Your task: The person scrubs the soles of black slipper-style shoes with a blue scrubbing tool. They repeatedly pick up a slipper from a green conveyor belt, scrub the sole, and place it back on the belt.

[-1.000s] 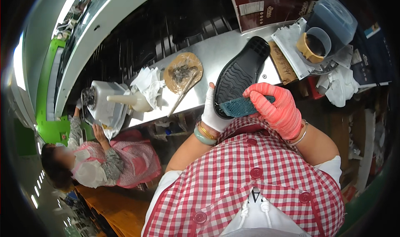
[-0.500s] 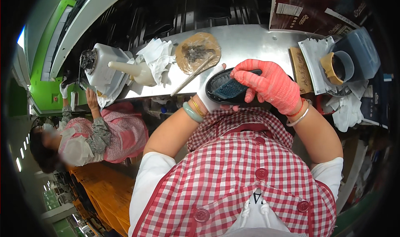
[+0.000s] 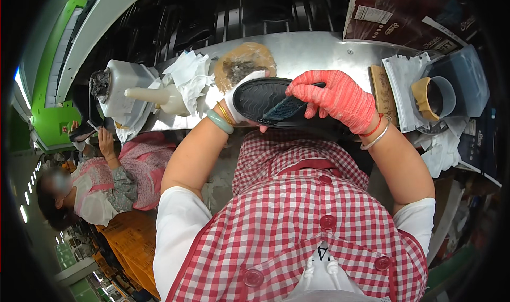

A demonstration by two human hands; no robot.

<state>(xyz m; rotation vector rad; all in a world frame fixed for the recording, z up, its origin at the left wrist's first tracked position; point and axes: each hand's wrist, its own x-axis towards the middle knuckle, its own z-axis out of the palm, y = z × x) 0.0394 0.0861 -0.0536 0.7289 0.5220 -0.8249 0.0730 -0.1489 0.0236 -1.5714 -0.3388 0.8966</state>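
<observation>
My left hand [image 3: 239, 97], in a white glove with bare fingertips, wraps round one end of a black shoe sole [image 3: 252, 101]. The sole's wavy ribbed face is turned up, held above the front edge of the metal bench. Across it slants a dark blue, finely textured strip [image 3: 281, 109]. My right hand [image 3: 334, 100], in a coral knit glove, is closed with its bent fingertips at the strip's upper end, apparently pinching it. The far end of the sole is hidden under my right fingers.
On the metal bench [image 3: 319, 52] lie a stained brown round pad [image 3: 228, 63], white cloths [image 3: 186, 76], a nozzle bottle [image 3: 170, 100] and a white container [image 3: 122, 73]. At right are a clear tub [image 3: 467, 79] and a cardboard box [image 3: 404, 15]. A co-worker [image 3: 143, 164] stands left.
The sole has moved left and turned flatter, showing more of its ribbed face. The blue strip now lies more slanted under my right fingers. The co-worker's hands have come closer together.
</observation>
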